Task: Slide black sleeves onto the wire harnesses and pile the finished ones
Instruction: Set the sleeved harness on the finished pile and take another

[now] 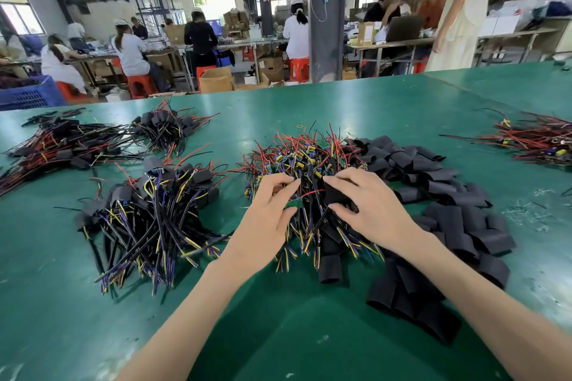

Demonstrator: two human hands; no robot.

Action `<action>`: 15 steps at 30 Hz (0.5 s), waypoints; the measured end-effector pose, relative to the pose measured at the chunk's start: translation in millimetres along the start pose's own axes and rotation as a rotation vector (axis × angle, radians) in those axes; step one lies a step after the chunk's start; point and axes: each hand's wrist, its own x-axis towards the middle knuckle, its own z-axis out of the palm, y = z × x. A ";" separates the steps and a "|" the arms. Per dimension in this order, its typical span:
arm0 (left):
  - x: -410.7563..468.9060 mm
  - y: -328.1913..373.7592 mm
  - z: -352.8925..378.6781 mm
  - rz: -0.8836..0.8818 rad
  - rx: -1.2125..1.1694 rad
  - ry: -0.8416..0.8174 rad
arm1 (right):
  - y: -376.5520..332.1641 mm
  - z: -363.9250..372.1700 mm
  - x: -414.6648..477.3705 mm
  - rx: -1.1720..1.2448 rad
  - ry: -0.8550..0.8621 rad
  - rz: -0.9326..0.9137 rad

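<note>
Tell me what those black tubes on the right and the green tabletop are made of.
The black sleeves look like thin, flexible plastic or rubber tubing, matte: they lie flattened and creased, with no shine. Possibly heat-shrink, but that is a guess. The green tabletop looks like a smooth vinyl or rubber mat with a soft sheen: pale, blurred patches of glare show on it.

Bare green mat (278,334) opens between sleeved harness pile (148,219) and loose black sleeves (464,226).
</note>
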 end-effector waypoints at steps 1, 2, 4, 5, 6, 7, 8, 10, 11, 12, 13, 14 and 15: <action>-0.1 1.3 1.7 -0.016 -0.018 0.014 | -2.2 0.2 -0.1 0.008 0.002 -0.001; -0.2 2.0 3.2 -0.025 -0.025 0.024 | -4.1 0.2 -0.3 0.018 0.005 -0.002; -0.3 2.7 4.2 -0.032 -0.025 0.037 | -7.0 0.1 -0.7 0.039 0.014 -0.014; 0.0 2.8 3.9 -0.040 -0.023 0.040 | -8.6 -0.2 -0.8 0.048 0.016 -0.021; 0.5 2.3 3.5 -0.043 -0.018 0.044 | -10.2 -0.5 -0.6 0.056 0.015 -0.027; 0.9 1.7 3.1 -0.040 -0.006 0.052 | -11.4 -0.7 -0.6 0.062 0.015 -0.037; 1.3 1.3 2.7 -0.037 0.008 0.059 | -12.3 -0.6 -0.5 0.067 0.015 -0.046; 1.8 1.9 2.0 -0.040 0.035 0.064 | -13.8 -0.3 -0.8 0.071 0.010 -0.057; 1.8 2.5 1.8 -0.041 0.048 0.058 | -14.4 -0.1 -1.0 0.074 0.005 -0.060; 1.9 3.2 1.7 -0.039 0.065 0.046 | -15.1 0.4 -1.0 0.076 0.000 -0.062; 2.0 3.8 1.2 -0.035 0.080 0.033 | -15.7 0.9 -1.1 0.077 -0.002 -0.064; 2.1 4.3 0.7 -0.033 0.091 0.021 | -16.4 1.3 -1.1 0.077 -0.004 -0.065; 1.7 4.6 0.0 -0.033 0.094 0.016 | -16.9 1.7 -1.2 0.078 -0.006 -0.068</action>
